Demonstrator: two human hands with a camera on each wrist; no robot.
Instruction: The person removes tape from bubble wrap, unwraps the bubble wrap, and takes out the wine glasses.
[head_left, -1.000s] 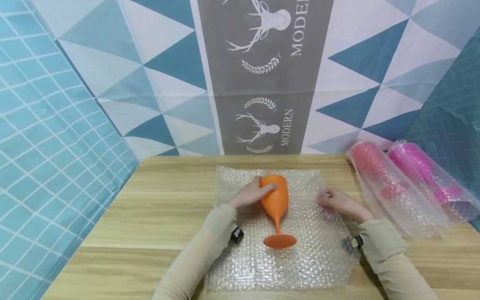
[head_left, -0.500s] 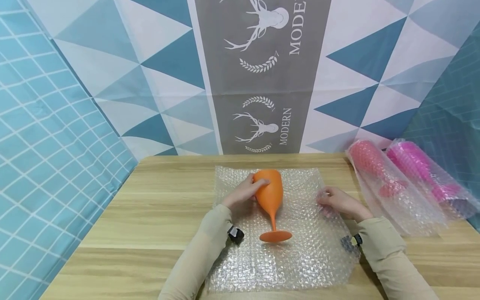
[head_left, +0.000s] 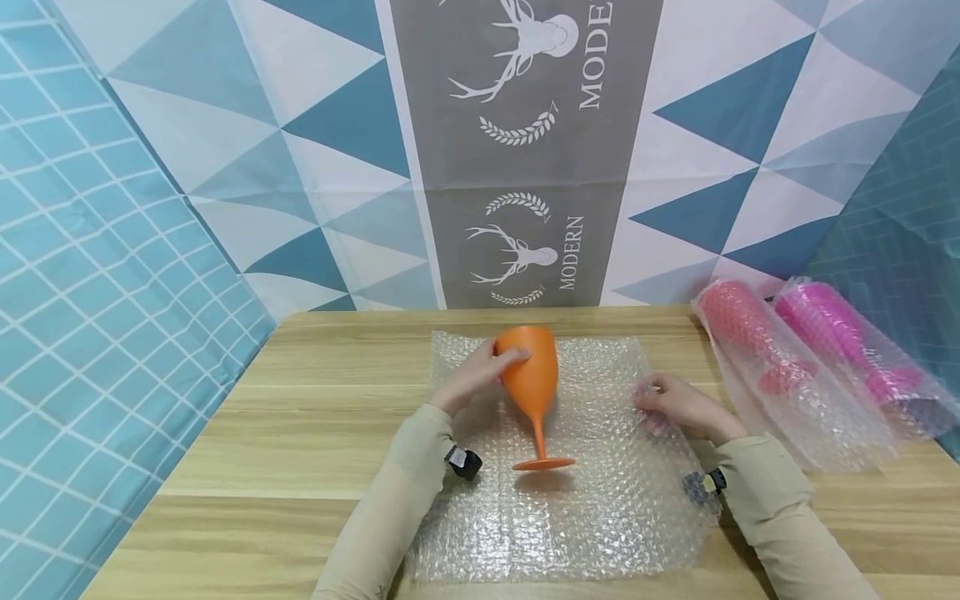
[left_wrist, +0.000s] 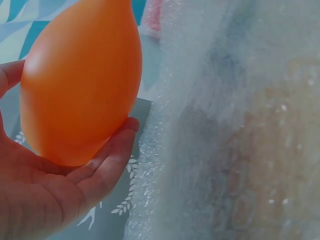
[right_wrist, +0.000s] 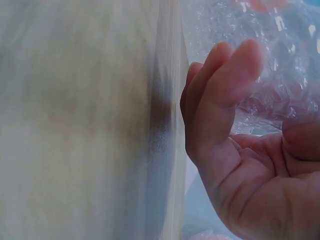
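An orange goblet (head_left: 529, 375) is held by its bowl in my left hand (head_left: 474, 379), thumb on the near side. In the head view its foot points toward me, and a shadow falls on the bubble wrap (head_left: 585, 525) beneath. The left wrist view shows the fingers curled under the orange bowl (left_wrist: 82, 85). My right hand (head_left: 686, 406) pinches the right edge of the bubble wrap. In the right wrist view, clear bubbled plastic (right_wrist: 280, 60) passes between the thumb and the bent fingers.
Two more goblets, a red one (head_left: 738, 321) and a pink one (head_left: 832, 325), lie in bubble wrap at the table's right side. The wooden table (head_left: 300, 442) meets a patterned backdrop (head_left: 517, 167) at the back. Blue gridded cloth (head_left: 112, 292) hangs at the left.
My left hand has carried the goblet to the left and away from me, and its foot has tipped to look thinner. The right hand stays at the wrap's edge.
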